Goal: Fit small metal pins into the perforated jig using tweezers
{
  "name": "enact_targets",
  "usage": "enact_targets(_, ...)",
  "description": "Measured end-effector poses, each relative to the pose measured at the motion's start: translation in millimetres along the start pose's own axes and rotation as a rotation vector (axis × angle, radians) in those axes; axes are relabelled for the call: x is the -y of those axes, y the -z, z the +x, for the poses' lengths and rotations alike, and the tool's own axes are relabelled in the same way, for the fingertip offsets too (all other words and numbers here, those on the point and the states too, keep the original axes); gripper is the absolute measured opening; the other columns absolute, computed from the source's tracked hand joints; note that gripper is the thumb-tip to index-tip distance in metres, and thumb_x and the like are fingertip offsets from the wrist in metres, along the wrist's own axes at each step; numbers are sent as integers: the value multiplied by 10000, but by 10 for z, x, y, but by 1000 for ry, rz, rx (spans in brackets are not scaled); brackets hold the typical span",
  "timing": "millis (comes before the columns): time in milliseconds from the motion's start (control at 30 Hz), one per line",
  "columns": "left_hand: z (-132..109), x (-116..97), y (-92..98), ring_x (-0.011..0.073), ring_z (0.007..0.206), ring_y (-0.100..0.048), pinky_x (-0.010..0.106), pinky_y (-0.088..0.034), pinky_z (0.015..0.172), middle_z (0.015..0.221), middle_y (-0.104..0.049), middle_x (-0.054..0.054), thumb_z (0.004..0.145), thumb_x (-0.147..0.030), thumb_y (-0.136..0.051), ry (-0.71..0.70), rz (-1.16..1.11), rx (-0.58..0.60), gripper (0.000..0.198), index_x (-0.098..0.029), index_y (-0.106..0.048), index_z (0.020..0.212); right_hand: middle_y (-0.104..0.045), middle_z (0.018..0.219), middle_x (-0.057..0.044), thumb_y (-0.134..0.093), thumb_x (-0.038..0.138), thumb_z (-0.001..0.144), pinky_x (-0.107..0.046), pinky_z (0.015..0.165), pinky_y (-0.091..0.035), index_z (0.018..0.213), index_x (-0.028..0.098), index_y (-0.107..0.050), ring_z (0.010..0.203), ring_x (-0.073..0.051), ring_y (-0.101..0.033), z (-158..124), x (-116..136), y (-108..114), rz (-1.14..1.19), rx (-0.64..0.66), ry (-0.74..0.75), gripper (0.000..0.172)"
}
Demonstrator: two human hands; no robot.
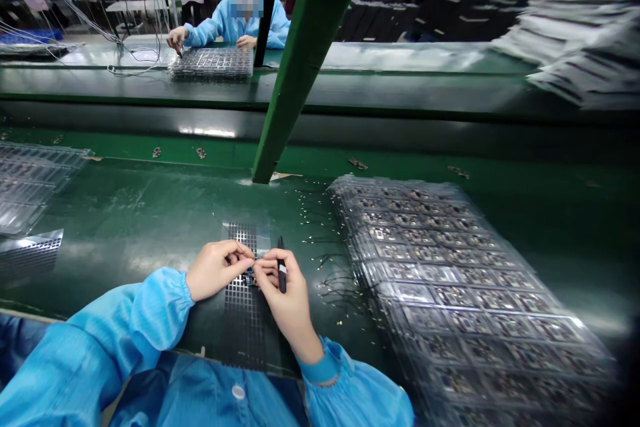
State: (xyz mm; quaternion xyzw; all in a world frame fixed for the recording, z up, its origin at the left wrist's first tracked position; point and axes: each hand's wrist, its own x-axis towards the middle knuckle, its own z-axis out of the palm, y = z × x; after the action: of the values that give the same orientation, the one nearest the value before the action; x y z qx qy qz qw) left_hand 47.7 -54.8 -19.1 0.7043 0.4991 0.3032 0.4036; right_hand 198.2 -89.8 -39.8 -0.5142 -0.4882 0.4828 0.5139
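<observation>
My left hand (217, 268) is closed in a pinch at a small circuit board (249, 276), its thumb and forefinger meeting my right fingertips. A thin dark cable (220, 221) sticks out above the left fingers; its other end is hidden. My right hand (289, 290) also pinches at the board, with black tweezers (283, 268) tucked upright in its fingers. The fingers cover most of the board. Under both hands lies a clear sheet with rows of black pieces (243, 327) on the green tabletop.
Stacked clear trays of circuit boards (465, 280) stand at right, with loose thin cables (333, 273) beside them. More clear trays (35, 177) and another sheet (33, 257) lie at left. A green post (305, 73) rises ahead. Across the line, a co-worker (233, 23) handles a tray.
</observation>
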Motion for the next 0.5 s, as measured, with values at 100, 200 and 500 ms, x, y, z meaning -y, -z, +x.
enact_targets(100,-3,-3,-6,84,564,-525,177,-416,525,712,-651,6,802,-254,-589,21,5,19,138,-148,-669,766,-618,775,-6,-602,263,807,-234,620,-520,918,214,-488,696,-137,-629,-20,-5,-14,-49,1,39,166)
enact_targets(200,5,-29,10,91,567,-528,183,-413,529,679,-643,5,795,-257,-582,47,-23,24,149,-141,-651,730,-632,764,-10,-619,282,805,-252,639,-536,923,210,-511,684,-142,-639,-13,-2,-12,-71,6,52,175)
enact_targets(500,117,59,154,116,595,-567,219,-468,567,698,-647,23,810,-330,-549,186,-136,44,215,-134,-624,763,-635,721,-9,-496,600,834,-215,402,-523,1203,197,-538,497,-112,-600,89,33,311,229,-159,-210,548)
